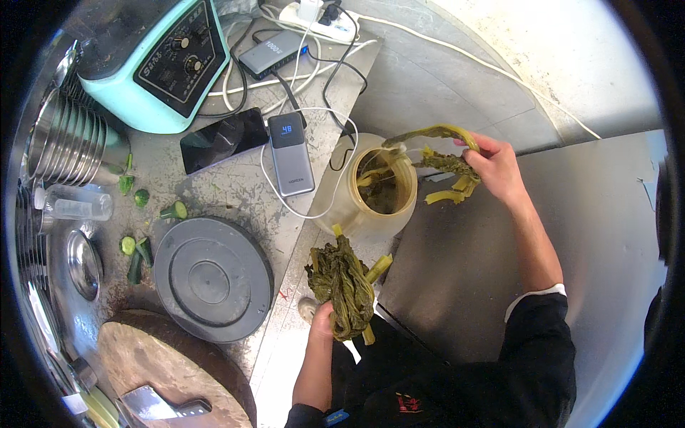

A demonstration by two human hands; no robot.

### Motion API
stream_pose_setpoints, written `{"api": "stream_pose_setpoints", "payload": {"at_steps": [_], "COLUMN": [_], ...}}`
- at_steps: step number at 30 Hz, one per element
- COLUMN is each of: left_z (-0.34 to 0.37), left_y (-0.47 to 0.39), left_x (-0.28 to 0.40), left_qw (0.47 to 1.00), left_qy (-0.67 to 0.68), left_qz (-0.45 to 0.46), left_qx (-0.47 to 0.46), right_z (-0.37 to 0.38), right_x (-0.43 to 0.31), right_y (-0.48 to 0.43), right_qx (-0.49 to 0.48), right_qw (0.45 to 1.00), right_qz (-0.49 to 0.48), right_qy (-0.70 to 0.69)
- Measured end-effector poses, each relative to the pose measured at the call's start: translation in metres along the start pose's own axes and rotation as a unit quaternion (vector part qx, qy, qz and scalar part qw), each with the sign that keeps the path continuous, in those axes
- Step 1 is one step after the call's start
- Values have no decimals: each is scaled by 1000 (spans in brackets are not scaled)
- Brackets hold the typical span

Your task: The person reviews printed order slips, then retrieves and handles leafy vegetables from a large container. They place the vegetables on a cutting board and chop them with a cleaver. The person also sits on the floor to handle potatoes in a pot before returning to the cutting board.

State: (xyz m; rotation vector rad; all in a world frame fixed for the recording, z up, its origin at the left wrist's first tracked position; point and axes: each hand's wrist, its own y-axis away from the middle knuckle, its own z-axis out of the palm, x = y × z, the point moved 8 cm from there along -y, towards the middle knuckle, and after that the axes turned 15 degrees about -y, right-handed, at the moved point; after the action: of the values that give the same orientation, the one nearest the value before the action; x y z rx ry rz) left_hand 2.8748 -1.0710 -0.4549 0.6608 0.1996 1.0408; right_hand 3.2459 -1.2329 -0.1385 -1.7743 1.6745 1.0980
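My left hand (322, 320) holds a thick bunch of limp pickled mustard greens (345, 289), yellow-green stem ends poking out of it. The fingers are mostly hidden beneath the leaves. In my right hand (495, 166) is a smaller bunch of pickled greens (452, 163), gripped just right of a jar; one long stalk arches back over the jar's rim. The wide-mouthed, cloudy plastic jar (409, 198) stands on the floor beside the counter. Inside it, more greens (377, 190) lie in dark liquid.
Left is a metal counter (230, 200) with a grey round lid (211, 278), a cleaver (160, 405) on a wooden chopping block (176, 374), and cucumber pieces (136, 257). A phone (225, 140), a power bank (291, 160), cables and a turquoise appliance (160, 69) sit behind. A loose white cable (316, 216) hangs at the jar.
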Motion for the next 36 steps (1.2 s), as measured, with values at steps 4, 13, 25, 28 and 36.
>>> {"api": "stream_pose_setpoints", "payload": {"at_steps": [4,13,25,28,36], "left_z": [4,44,51,47,18], "left_y": [0,-24,9,23,52], "left_x": [6,-2,-15,-17,-29], "left_qw": [998,998,991,992,992], "left_qy": [-61,-19,-103,-88,-78], "left_qz": [12,59,82,92,83], "left_qx": [25,33,10,-23,-60], "right_z": [4,56,174,177,180], "right_x": [-14,-49,9,-2,-37], "right_y": [5,120,273,295,335], "right_qx": [-15,-25,-41,-57,-109], "right_qw": [996,989,971,967,956], "right_qz": [-32,-135,-190,-187,-204], "right_qy": [-78,-52,137,165,180]}}
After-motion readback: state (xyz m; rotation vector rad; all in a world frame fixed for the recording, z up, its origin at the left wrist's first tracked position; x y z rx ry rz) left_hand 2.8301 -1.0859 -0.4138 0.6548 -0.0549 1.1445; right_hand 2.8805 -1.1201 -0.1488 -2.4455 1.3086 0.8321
